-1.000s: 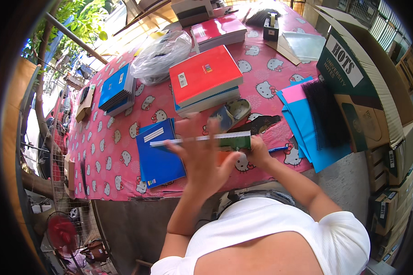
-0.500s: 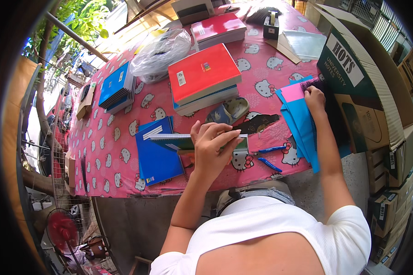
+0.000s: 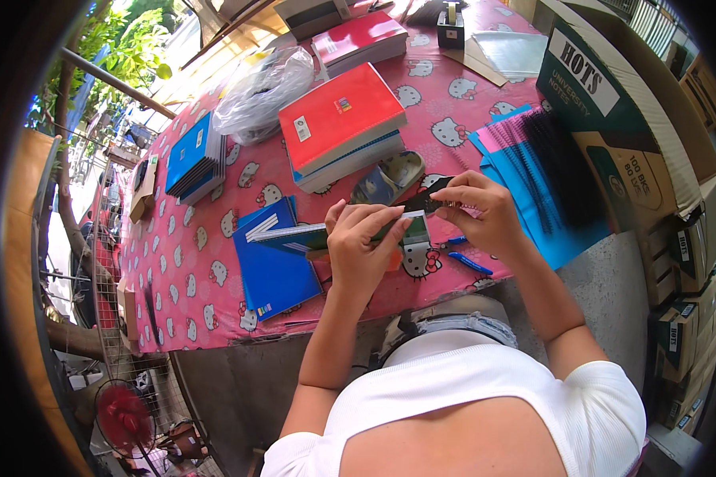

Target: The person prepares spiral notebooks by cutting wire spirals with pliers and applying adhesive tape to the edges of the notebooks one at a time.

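Holding a thin green notebook [image 3: 326,236] edge-up at the centre of the frame, just above the pink patterned tabletop [image 3: 207,270], the left hand [image 3: 362,250] has its fingers clamped over the book's near edge to keep it level. The right hand [image 3: 481,211] pinches a black spiral comb [image 3: 429,203] against the book's right end, fingertips closed on it, seemingly so the comb lines up with that edge. Below the book lie a blue notebook [image 3: 274,266] and blue pens [image 3: 469,262]. At the right a heap of black combs [image 3: 561,163] rests on blue covers [image 3: 533,215], within easy reach. A red notebook stack [image 3: 342,123] sits above centre.
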A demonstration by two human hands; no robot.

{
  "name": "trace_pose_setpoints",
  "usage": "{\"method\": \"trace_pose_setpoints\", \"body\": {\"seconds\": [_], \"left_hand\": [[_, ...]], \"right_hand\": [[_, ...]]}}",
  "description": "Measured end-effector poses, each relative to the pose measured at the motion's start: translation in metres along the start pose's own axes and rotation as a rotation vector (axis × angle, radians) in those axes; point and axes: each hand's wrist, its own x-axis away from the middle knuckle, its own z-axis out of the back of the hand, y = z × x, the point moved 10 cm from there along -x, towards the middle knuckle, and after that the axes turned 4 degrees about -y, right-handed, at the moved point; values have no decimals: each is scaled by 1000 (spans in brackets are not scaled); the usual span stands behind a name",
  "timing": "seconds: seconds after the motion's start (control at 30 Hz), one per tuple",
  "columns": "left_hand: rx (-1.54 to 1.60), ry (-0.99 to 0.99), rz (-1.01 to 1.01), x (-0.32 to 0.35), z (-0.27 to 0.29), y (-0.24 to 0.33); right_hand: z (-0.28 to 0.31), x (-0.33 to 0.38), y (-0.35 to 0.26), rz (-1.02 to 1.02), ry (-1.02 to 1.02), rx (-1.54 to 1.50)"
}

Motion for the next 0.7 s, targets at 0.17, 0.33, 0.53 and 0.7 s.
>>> {"method": "trace_pose_setpoints", "body": {"seconds": [0.17, 0.33, 0.53, 0.7], "left_hand": [[-86, 33, 8, 0, 5, 7], [-80, 30, 27, 3, 2, 3], [-176, 39, 44, 5, 2, 1], [-163, 33, 58, 10, 3, -4]], "right_hand": [[-14, -8, 6, -63, -229, -146], [-27, -10, 13, -287, -423, -168], [-17, -10, -11, 56, -151, 54], [-25, -14, -29, 107, -191, 264]]}}
